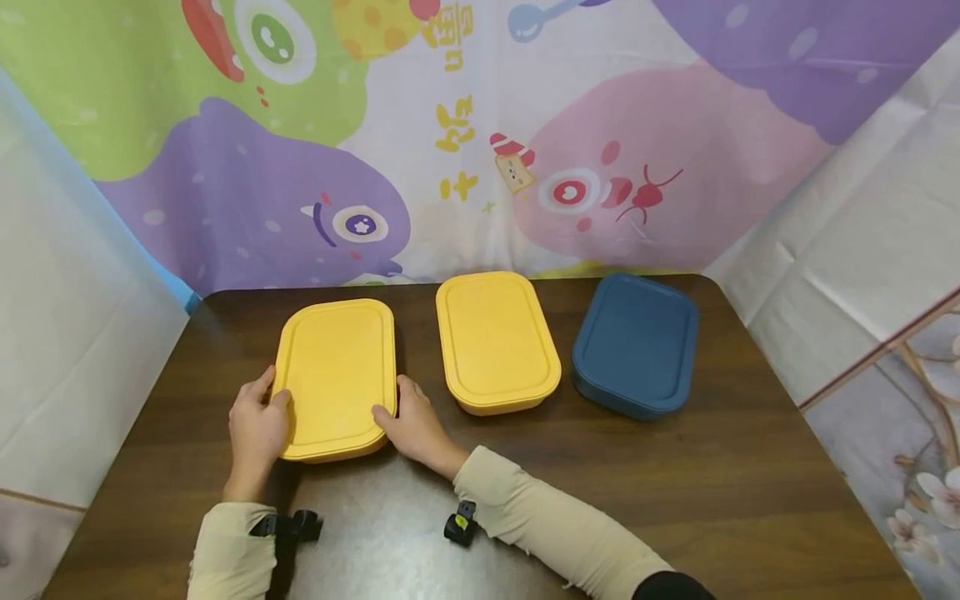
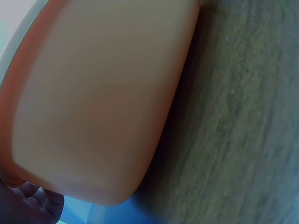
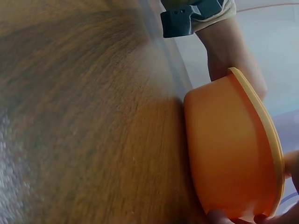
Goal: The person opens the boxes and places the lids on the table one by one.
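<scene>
Both hands hold a yellow lidded food container point(image 1: 337, 367) at the left of the table. My left hand point(image 1: 258, 425) grips its left side, thumb over the lid's edge and fingers along the wall. On the opposite side my right hand point(image 1: 416, 425) grips near the front right corner, with the thumb on the lid's rim. The left wrist view shows the container's smooth wall point(image 2: 103, 93) close up, with fingers point(image 2: 46, 205) under the rim. In the right wrist view the orange-looking wall point(image 3: 229, 149) stands close over the wood, fingertips at its lower corner.
To the right stand a second yellow lidded container point(image 1: 498, 337) and a dark blue one point(image 1: 637, 342), both with lids on. The brown wooden table point(image 1: 615, 483) ends at a cartoon-printed cloth point(image 1: 465, 225) behind. White cloths point(image 1: 832, 275) hang at the sides.
</scene>
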{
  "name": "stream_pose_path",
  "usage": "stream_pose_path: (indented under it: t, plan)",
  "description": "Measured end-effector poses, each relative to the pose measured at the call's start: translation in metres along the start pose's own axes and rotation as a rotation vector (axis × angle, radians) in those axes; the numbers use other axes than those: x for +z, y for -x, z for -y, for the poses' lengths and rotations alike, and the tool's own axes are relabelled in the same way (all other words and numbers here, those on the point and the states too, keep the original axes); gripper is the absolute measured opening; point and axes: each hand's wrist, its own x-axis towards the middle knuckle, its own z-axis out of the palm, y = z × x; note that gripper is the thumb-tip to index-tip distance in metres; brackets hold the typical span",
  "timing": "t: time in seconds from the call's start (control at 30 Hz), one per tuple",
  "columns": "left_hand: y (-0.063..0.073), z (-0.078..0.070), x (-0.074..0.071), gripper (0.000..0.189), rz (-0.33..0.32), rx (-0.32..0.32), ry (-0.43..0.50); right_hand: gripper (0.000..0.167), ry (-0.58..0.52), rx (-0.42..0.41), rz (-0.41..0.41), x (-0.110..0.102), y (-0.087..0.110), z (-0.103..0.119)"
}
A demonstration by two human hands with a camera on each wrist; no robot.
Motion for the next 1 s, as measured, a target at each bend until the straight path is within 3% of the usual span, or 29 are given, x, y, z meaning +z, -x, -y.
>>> stream_pose_path:
  t: [0.23,0.5,0.8,1.0]
  plan:
    - [-0.0015,0.0015,-0.0019,0.047,-0.003,-0.005,0.014,0.056,0.020,0.002,0.009,-0.0006,-0.0016,0.0038]
    - [-0.0012,0.0035,-0.0039,0.049,0.037,-0.018,0.000,0.062,-0.002,0.020,0.012,0.0012,0.0017,0.0038]
    - [-0.0034,0.0032,-0.0085,0.048,0.018,0.007,-0.013,0.065,-0.033,0.003,0.005,0.0058,0.0004,0.0068]
    - [-0.0039,0.0067,-0.0066,0.049,0.041,0.030,-0.029,0.065,-0.027,0.017,-0.026,0.0087,0.0030,0.0052]
